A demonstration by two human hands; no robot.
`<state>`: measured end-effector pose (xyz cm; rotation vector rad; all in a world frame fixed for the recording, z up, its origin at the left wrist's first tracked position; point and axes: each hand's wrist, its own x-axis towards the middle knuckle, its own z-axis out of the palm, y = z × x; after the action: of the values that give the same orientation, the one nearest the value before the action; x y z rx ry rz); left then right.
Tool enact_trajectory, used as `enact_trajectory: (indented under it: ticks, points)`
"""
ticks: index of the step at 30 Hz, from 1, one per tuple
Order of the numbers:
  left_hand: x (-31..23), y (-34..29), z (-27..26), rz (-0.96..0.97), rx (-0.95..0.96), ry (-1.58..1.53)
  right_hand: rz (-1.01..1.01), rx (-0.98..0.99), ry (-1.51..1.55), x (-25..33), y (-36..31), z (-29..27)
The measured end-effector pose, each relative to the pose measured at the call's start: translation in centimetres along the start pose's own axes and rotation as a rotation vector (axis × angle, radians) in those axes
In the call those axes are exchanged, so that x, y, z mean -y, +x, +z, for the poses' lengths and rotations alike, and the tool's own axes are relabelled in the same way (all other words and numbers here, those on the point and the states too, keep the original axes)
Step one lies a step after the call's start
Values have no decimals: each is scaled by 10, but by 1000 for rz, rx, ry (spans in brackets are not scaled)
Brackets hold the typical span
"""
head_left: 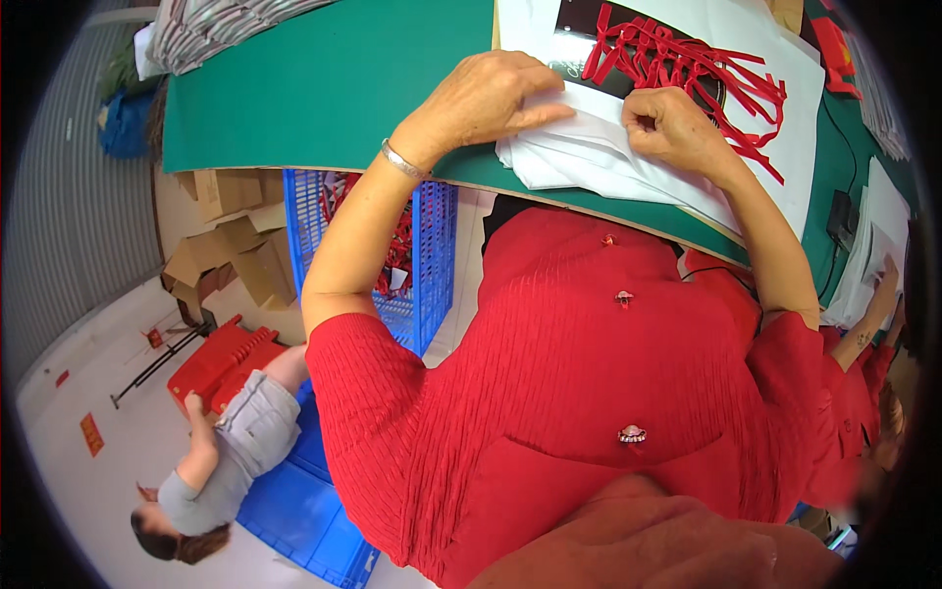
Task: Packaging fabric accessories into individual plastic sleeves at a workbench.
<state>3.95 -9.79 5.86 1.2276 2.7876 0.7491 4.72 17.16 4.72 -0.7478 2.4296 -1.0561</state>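
A pile of thin white sheets [574, 162], folded or loosely layered, lies at the near edge of the green table. My left hand [486, 103], with a silver bangle on the wrist, rests at the pile's left end. Its fingers are stretched out and its thumb is apart from them on the white material. My right hand [672, 128] is curled into a pinch at the top sheet's edge, its fingertips partly hidden. Just beyond the hands, several red ribbon bows [667, 59] with long tails lie on a black printed panel [581, 22] and white paper.
The green table [324, 98] carries stacked bundles [211, 34] at far left and a black adapter [841, 218] at right. Below stand a blue crate [432, 255] of red ribbons and cardboard boxes [231, 260]. A person [226, 442] is at lower left; another's arm [868, 319] reaches in at right.
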Motion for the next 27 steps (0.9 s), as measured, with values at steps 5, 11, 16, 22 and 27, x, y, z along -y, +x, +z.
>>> enact_trajectory:
  ticks: [5, 11, 16, 22, 27]
  points:
    - [-13, 3, 7, 124, -167, -23, 5, 9, 4, 1, 1, -1]
    - [-30, 11, 14, 183, -138, 168, 2, -7, 10, 3, 2, -1]
    - [-15, 9, 9, 193, -136, 277, -8, -18, 13, 1, 0, 1]
    - [10, 11, 9, 305, -81, 252, 123, 33, 17, 19, -6, -6]
    - [16, 14, 21, 189, -206, 25, -195, -428, -423, 47, -9, 21]
